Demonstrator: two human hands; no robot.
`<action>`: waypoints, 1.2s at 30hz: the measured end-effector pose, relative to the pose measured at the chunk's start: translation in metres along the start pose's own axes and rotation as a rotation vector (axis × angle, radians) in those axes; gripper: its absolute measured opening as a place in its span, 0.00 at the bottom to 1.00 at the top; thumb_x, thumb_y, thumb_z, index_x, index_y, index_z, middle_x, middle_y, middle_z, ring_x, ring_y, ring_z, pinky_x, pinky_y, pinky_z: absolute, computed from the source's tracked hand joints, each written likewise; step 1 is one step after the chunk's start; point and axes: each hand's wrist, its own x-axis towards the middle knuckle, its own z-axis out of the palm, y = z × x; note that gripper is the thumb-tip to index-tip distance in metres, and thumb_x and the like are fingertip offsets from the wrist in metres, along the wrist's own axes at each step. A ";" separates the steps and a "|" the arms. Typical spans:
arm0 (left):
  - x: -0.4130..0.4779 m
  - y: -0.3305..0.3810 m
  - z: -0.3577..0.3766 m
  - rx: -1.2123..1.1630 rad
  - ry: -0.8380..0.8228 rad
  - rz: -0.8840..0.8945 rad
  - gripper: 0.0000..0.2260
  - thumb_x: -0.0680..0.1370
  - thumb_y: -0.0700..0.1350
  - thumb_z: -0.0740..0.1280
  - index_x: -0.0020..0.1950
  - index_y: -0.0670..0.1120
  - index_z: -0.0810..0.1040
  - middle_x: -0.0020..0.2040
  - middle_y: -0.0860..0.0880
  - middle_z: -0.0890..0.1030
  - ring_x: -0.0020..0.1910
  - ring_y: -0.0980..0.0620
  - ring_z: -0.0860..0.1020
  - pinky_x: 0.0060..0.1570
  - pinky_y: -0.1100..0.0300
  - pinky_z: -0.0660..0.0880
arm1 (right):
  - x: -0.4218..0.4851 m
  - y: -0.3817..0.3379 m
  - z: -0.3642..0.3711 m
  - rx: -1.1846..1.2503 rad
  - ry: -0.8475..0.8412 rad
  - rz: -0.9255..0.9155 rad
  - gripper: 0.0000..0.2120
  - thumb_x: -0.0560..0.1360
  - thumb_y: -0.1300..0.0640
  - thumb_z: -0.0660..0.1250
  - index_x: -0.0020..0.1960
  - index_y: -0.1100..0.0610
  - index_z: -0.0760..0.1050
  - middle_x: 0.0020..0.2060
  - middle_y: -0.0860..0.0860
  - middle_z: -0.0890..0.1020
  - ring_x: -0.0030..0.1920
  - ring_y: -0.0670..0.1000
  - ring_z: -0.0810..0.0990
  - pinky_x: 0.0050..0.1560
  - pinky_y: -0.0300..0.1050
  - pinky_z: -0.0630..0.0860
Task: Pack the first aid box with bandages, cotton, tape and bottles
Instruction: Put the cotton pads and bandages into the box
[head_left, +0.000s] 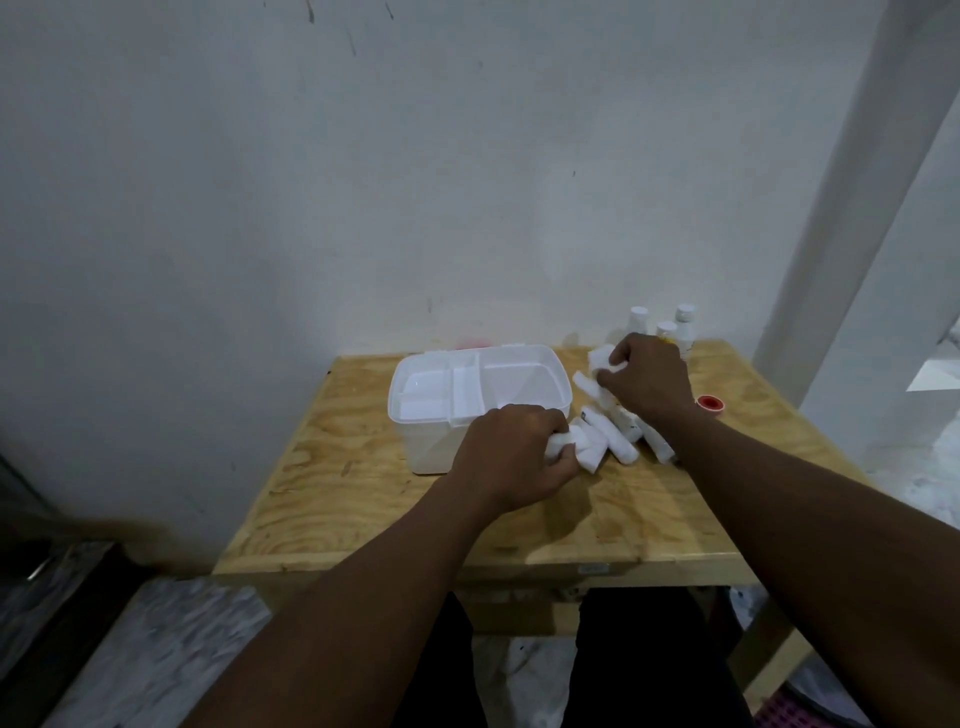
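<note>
Plywood bench (363, 509) is carrying an open white first aid box (431, 447). Left hand (511, 457) is closing on a bandage roll (563, 444) just right of the box. Right hand (647, 384) is gripping a cotton wad (600, 361) farther back. More bandage rolls (623, 441) are lying between the hands; bottles (685, 325) are standing behind, red tape (707, 402) at right.
</note>
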 end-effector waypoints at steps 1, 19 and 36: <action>-0.001 0.000 -0.001 -0.004 0.002 -0.004 0.14 0.76 0.54 0.68 0.53 0.46 0.85 0.46 0.49 0.86 0.41 0.51 0.82 0.44 0.56 0.80 | -0.002 0.002 0.002 -0.002 -0.025 0.001 0.13 0.68 0.51 0.75 0.48 0.55 0.77 0.45 0.51 0.82 0.47 0.52 0.80 0.43 0.44 0.70; 0.044 -0.029 -0.088 -0.199 0.411 -0.340 0.09 0.71 0.51 0.72 0.45 0.49 0.86 0.38 0.53 0.84 0.36 0.54 0.81 0.42 0.62 0.78 | 0.023 -0.095 -0.046 0.684 0.004 0.141 0.13 0.71 0.58 0.69 0.54 0.56 0.73 0.51 0.58 0.81 0.43 0.58 0.86 0.43 0.52 0.84; 0.019 -0.146 -0.117 -0.854 0.238 -0.923 0.09 0.79 0.36 0.70 0.59 0.37 0.80 0.49 0.36 0.82 0.38 0.40 0.85 0.43 0.52 0.83 | -0.018 -0.167 0.037 0.396 -0.651 -0.182 0.07 0.70 0.68 0.72 0.46 0.60 0.81 0.34 0.52 0.82 0.37 0.51 0.80 0.41 0.42 0.79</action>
